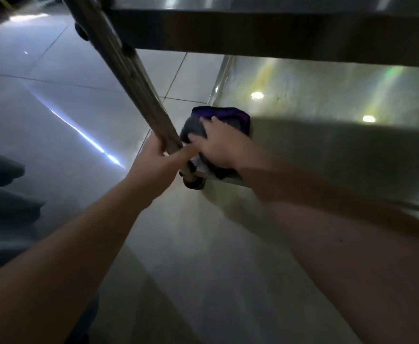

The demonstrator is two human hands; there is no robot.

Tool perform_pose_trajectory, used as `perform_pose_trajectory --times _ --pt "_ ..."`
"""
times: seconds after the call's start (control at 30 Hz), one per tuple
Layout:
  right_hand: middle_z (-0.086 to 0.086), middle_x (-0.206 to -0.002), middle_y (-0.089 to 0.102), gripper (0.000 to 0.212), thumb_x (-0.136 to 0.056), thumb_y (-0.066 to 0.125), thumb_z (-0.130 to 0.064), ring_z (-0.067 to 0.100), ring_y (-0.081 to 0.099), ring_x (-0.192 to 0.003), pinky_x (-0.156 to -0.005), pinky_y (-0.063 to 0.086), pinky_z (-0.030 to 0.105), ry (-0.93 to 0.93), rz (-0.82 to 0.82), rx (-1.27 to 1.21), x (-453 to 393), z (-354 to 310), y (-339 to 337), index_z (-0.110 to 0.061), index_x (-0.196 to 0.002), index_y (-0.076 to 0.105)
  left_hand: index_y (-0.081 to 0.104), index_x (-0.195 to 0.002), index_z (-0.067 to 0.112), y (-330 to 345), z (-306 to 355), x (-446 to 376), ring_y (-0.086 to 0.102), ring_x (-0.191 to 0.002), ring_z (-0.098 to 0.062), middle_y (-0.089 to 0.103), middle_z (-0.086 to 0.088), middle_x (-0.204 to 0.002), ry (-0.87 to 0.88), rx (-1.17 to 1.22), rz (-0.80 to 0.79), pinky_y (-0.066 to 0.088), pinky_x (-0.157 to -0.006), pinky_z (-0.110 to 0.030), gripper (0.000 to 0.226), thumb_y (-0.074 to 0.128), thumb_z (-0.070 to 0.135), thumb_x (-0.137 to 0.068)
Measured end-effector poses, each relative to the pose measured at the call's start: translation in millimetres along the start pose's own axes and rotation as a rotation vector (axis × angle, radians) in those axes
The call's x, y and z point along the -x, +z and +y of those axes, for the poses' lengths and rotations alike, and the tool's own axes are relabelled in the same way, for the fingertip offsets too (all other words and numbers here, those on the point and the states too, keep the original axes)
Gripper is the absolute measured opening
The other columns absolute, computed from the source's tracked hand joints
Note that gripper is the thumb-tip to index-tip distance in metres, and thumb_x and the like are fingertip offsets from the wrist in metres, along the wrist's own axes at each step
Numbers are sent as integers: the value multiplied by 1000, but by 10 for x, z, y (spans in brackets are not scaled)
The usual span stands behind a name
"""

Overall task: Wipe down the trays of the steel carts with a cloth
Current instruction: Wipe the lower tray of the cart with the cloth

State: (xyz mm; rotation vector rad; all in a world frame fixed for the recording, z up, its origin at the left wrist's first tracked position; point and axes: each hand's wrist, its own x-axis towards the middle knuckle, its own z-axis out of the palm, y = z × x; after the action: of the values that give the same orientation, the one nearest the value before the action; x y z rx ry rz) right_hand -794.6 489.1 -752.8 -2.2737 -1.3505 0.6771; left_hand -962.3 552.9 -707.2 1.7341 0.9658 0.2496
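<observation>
The cloth lies directly under the right hand, at the near left corner of the cart's lower tray – so the wiping hand is already on its tool, and the bare steel yet to be covered stretches away to the right and back from it. The tray's long axis appears to run off to the right, under the upper tray, which overhangs it closely. The right hand's fingers are spread fairly flat and press down on the cloth rather than bunching it. The left hand is curled round the slanting steel post just beside the cloth, gripping it, probably to steady the cart – its fingertips nearly meet the right hand. The cloth is dark, grey to black with a purple edge at the far side, crumpled into a loose pad; motion blur hides its weave. The lower tray is dull polished steel showing lamp reflections, and the tiled floor lies to the left
</observation>
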Motion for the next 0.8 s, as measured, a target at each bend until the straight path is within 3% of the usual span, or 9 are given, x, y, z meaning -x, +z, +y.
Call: perform_pose_trajectory --times 0.07,0.13,0.2,0.3,0.43,0.57,0.67,0.8 --pt "3 -174 13 64 -109 32 -47 23 9 -159 -129 9 43 -70 -85 151 53 8 144 -21 -166 21 62 -125 23 129 34 -50 69 -89 8 69 9 -107 61 166 124 55 -70 -10 45 84 36 -87" --pt "-2 -175 8 65 -109 36 -46 18 3 -160 -126 -3 33 -148 -68 130 230 71 177 -23 -167 16 67 -118 13 217 56 -106 72 -86 1 73 8 -96 87 306 215 55 -71 -12 30 79 23 -93" --pt "-5 -173 13 65 -109 41 -50 16 7 -158 -118 -2 22 -163 -29 139 514 241 150 -25 -165 20 69 -98 13 272 37 -159 73 -87 -12 74 0 -87 110 363 244 57 -77 -19 15 74 24 -89" --pt "-7 -173 15 67 -107 39 -56 13 8 -159 -122 0 26 -128 -34 285 1093 719 -15 -27 -165 22 61 -78 19 330 23 -208 70 -74 -14 65 4 -65 111 382 294 56 -71 -24 16 70 29 -86" --pt "8 -169 29 74 -100 34 -62 30 26 -155 -125 21 44 210 101 261 1603 1507 -361 -21 -161 31 55 -68 19 370 6 -251 59 -57 -13 56 4 -53 131 412 342 54 -59 -20 19 68 22 -83" --pt "8 -174 8 87 -97 19 -67 30 5 -160 -129 8 50 517 224 281 1095 1716 -529 -14 -166 11 50 -62 14 370 -23 -278 52 -52 -15 50 3 -49 192 416 320 51 -58 -27 19 61 12 -78" --pt "15 -172 12 83 -102 25 -61 37 9 -158 -128 10 53 444 276 248 252 1320 -490 -7 -164 16 49 -59 14 380 -24 -291 50 -52 -14 47 3 -48 212 397 312 50 -57 -27 20 57 10 -77" --pt "9 -174 7 77 -105 26 -57 30 3 -160 -128 3 47 148 130 242 -350 394 -101 -12 -166 12 47 -59 11 395 -16 -300 48 -50 -14 47 2 -48 233 409 317 46 -52 -23 19 54 9 -76"
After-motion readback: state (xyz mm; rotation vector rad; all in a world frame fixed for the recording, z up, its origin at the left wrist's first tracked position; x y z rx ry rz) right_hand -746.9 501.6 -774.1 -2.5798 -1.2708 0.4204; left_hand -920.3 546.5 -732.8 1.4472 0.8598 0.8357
